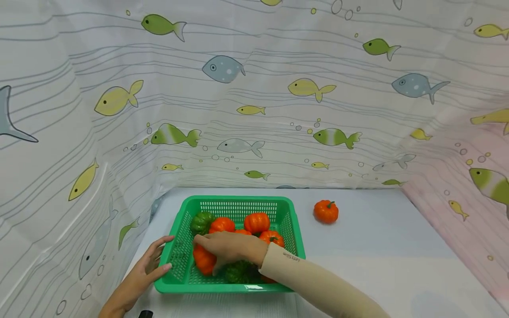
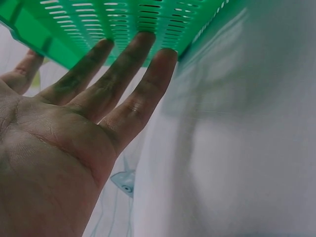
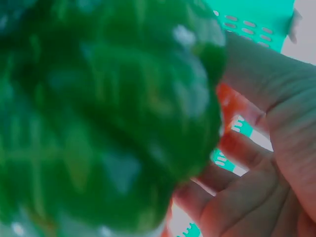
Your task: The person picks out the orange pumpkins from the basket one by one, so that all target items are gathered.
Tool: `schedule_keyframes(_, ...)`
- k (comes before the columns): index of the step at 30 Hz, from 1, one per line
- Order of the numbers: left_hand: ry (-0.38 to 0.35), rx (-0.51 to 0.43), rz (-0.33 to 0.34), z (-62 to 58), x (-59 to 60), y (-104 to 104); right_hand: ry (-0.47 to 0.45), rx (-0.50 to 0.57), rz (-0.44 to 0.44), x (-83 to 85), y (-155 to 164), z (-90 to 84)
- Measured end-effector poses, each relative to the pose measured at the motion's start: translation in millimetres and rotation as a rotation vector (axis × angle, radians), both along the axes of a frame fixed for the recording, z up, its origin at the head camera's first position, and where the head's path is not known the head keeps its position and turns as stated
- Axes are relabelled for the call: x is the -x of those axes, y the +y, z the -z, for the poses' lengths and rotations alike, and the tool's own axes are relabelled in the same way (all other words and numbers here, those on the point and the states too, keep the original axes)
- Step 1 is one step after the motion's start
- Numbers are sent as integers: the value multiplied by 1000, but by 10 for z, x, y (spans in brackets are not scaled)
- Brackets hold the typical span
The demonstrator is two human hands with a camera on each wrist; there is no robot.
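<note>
Seemingly gripping orange pumpkin (image 1: 204, 262) with right hand (image 1: 230, 247), touching basket (image 1: 238, 198) with spread left hand (image 1: 144, 266); could drop pumpkin by pinching too loosely.

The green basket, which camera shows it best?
The head view: nearly the whole rim of the green basket shows. The left wrist view shows only part, close up; the right wrist view, scattered pieces.

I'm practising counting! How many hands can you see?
2: the left hand touches the left side of the green basket; the right hand is inside it, gripping an orange pumpkin. No others show.
</note>
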State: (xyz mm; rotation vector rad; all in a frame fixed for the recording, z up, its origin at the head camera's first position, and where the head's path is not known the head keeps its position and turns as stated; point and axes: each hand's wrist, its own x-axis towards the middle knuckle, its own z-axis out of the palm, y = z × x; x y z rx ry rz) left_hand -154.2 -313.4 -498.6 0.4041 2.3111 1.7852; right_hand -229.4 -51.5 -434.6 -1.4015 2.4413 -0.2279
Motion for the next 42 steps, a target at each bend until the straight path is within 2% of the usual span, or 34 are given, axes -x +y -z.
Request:
schedule_keyframes(7, -7, 15, 2, -23, 0, -17, 54, -51, -38, -55, -14, 33)
schedule_keyframes(11, -20, 5, -2, -24, 1, -18, 27, -37, -9, -64, -10, 26)
schedule_keyframes(16, -27, 5, -10, -21, -11, -16, 43, -15, -20, -63, 22, 3)
schedule_keyframes(23, -21, 20, -16, -26, -7, -5, -34, 153, 5, 7, 162, -115)
schedule_keyframes(31, -39, -16, -20, -20, -6, 0, -7, 335, 28, 49, 299, -226)
schedule_keyframes(37, -28, -13, -13, -4, -14, -10, 1, 404, 30, 49, 422, -279)
schedule_keyframes(42, -38, -28, -4, -12, -17, -2, -48, 446, 39, 27, 529, -352)
